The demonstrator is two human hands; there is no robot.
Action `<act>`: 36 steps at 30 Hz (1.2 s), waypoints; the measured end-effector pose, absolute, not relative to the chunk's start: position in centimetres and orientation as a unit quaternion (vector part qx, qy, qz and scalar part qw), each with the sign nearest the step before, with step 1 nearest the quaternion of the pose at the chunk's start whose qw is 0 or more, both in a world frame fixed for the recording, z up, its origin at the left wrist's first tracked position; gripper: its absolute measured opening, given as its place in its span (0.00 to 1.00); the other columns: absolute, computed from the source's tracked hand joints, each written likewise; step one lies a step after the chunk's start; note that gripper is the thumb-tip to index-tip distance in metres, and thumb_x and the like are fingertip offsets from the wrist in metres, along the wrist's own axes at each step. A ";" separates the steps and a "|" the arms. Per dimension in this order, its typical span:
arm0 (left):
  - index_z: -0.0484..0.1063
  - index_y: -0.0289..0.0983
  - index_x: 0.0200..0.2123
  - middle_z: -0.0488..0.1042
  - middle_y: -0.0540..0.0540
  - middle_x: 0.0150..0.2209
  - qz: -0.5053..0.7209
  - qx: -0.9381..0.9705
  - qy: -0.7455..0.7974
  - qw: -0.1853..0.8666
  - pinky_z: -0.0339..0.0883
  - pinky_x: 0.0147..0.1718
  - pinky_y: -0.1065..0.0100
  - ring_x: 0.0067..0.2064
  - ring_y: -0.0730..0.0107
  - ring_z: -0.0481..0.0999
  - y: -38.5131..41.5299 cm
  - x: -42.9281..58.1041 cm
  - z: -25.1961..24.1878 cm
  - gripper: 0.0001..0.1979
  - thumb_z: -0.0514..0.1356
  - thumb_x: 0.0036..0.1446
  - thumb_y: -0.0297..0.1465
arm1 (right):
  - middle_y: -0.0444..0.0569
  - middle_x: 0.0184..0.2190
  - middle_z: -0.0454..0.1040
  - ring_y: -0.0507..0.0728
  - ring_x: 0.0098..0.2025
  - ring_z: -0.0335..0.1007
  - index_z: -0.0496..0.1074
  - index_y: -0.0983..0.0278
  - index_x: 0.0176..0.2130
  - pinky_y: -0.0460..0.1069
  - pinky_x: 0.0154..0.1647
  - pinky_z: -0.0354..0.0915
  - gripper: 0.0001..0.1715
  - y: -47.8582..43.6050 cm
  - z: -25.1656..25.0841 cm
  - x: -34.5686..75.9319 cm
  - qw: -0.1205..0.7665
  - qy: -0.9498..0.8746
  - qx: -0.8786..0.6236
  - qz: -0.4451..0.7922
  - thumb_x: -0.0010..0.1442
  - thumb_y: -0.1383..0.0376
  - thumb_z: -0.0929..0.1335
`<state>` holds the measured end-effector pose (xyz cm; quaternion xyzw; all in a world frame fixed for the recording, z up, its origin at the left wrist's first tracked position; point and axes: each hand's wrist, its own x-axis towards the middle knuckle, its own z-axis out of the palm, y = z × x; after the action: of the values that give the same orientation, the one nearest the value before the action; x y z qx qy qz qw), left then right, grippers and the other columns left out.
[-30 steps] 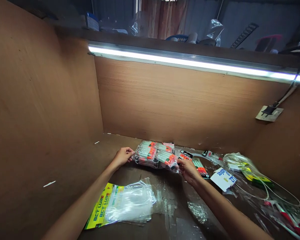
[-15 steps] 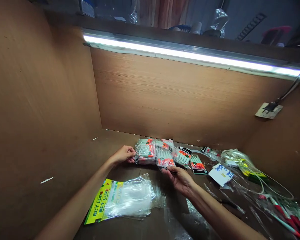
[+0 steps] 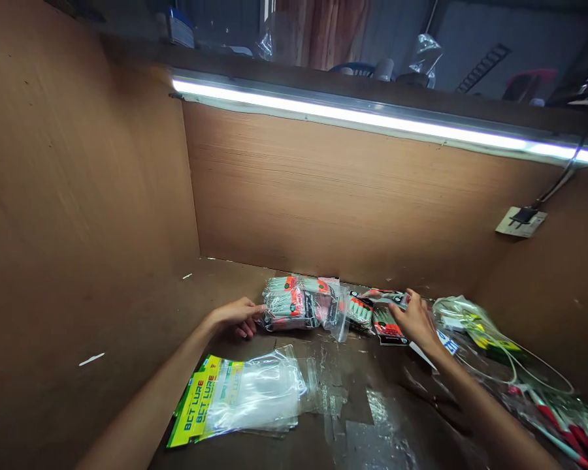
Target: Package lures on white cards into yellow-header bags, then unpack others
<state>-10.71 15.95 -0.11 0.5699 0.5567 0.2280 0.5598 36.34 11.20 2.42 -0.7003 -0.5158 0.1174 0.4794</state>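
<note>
Empty printed bags (image 3: 240, 398) sit in a flat stack at the near left of the counter (image 3: 353, 418), yellow headers all one way, likely so one can be peeled off the top.

Left hand (image 3: 235, 316): not gripping, fingers loosely curled and resting against the left end of the pile of filled lure packets (image 3: 296, 303). It looks like a brace that keeps the slippery pile from sliding.

The pile sits mid-counter, near the back wall and under the light strip (image 3: 372, 121). Loose packets (image 3: 365, 312) lie just right of it, fanned and overlapping.

Right hand (image 3: 414, 320): fingers are on a dark-headed packet (image 3: 389, 299) at the back of that fan. Cannot tell whether it is pinched or only touched.

Further right, a white label card (image 3: 445, 343) is partly under the wrist, then a tangle of clear wrap and cord (image 3: 475, 323), with red lures (image 3: 568, 434) at the near right corner.
</note>
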 end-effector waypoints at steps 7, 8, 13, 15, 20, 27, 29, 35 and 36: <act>0.65 0.36 0.18 0.64 0.52 0.14 0.363 0.619 0.519 0.464 0.48 0.16 0.74 0.15 0.80 0.58 16.8 -7.4 5.4 0.30 0.66 0.41 0.59 | 0.61 0.56 0.64 0.66 0.55 0.67 0.64 0.64 0.61 0.58 0.55 0.64 0.31 12.6 5.2 32.5 0.397 -0.688 -0.604 -0.070 0.60 0.60 0.67; 0.65 0.36 0.19 0.63 0.53 0.14 0.395 0.626 0.508 0.440 0.46 0.16 0.74 0.15 0.80 0.56 17.6 -6.1 7.5 0.30 0.63 0.45 0.59 | 0.59 0.55 0.66 0.64 0.52 0.69 0.66 0.63 0.59 0.56 0.53 0.66 0.28 12.7 6.5 31.3 0.409 -0.713 -0.567 -0.049 0.60 0.60 0.67; 0.73 0.32 0.25 0.69 0.49 0.18 0.444 0.694 0.425 0.375 0.49 0.19 0.72 0.18 0.78 0.60 20.9 2.5 18.4 0.27 0.62 0.53 0.53 | 0.54 0.52 0.71 0.57 0.40 0.72 0.67 0.59 0.61 0.51 0.44 0.68 0.35 13.1 14.9 26.1 0.457 -0.782 -0.417 0.071 0.57 0.55 0.73; 0.73 0.32 0.23 0.69 0.49 0.17 0.444 0.723 0.399 0.347 0.50 0.20 0.71 0.18 0.78 0.60 21.2 5.3 21.3 0.26 0.64 0.52 0.51 | 0.55 0.52 0.72 0.58 0.41 0.72 0.67 0.61 0.62 0.51 0.45 0.68 0.41 13.9 18.0 25.2 0.463 -0.789 -0.391 0.101 0.53 0.55 0.76; 0.72 0.32 0.17 0.68 0.48 0.14 0.444 0.756 0.390 0.280 0.50 0.21 0.70 0.17 0.77 0.61 20.6 7.9 23.6 0.25 0.66 0.51 0.48 | 0.51 0.40 0.80 0.58 0.43 0.73 0.80 0.67 0.44 0.48 0.43 0.66 0.24 16.7 22.5 25.1 0.427 -0.811 -0.361 0.173 0.55 0.53 0.73; 0.76 0.36 0.33 0.77 0.45 0.28 0.446 0.732 0.441 0.267 0.59 0.27 0.71 0.28 0.70 0.73 19.4 3.2 17.8 0.22 0.62 0.54 0.51 | 0.45 0.22 0.76 0.52 0.26 0.67 0.78 0.65 0.24 0.46 0.28 0.56 0.07 17.6 18.6 26.2 0.354 -0.817 -0.440 0.117 0.50 0.64 0.74; 0.75 0.36 0.34 0.76 0.46 0.25 0.417 0.713 0.485 0.287 0.58 0.25 0.71 0.25 0.69 0.72 18.9 0.9 14.7 0.25 0.62 0.53 0.54 | 0.46 0.24 0.77 0.52 0.27 0.67 0.78 0.64 0.25 0.46 0.28 0.57 0.06 16.9 16.9 26.8 0.368 -0.806 -0.449 0.113 0.52 0.64 0.73; 0.68 0.35 0.19 0.65 0.48 0.14 0.289 0.686 0.527 0.410 0.50 0.16 0.71 0.15 0.72 0.63 17.1 -1.5 8.9 0.37 0.53 0.48 0.66 | 0.48 0.31 0.78 0.55 0.32 0.70 0.76 0.63 0.30 0.47 0.33 0.61 0.12 15.1 14.7 28.8 0.414 -0.779 -0.462 0.094 0.58 0.58 0.68; 0.67 0.35 0.19 0.64 0.49 0.14 0.287 0.688 0.517 0.421 0.48 0.16 0.72 0.15 0.74 0.60 17.0 -1.3 8.9 0.36 0.55 0.46 0.66 | 0.48 0.31 0.78 0.55 0.32 0.70 0.75 0.63 0.30 0.48 0.33 0.61 0.12 15.0 14.7 29.2 0.424 -0.776 -0.458 0.093 0.58 0.58 0.68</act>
<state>-1.28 16.98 8.92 0.6877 0.5169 0.2872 0.4211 29.22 14.99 14.73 -0.4578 -0.7762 0.0928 0.4235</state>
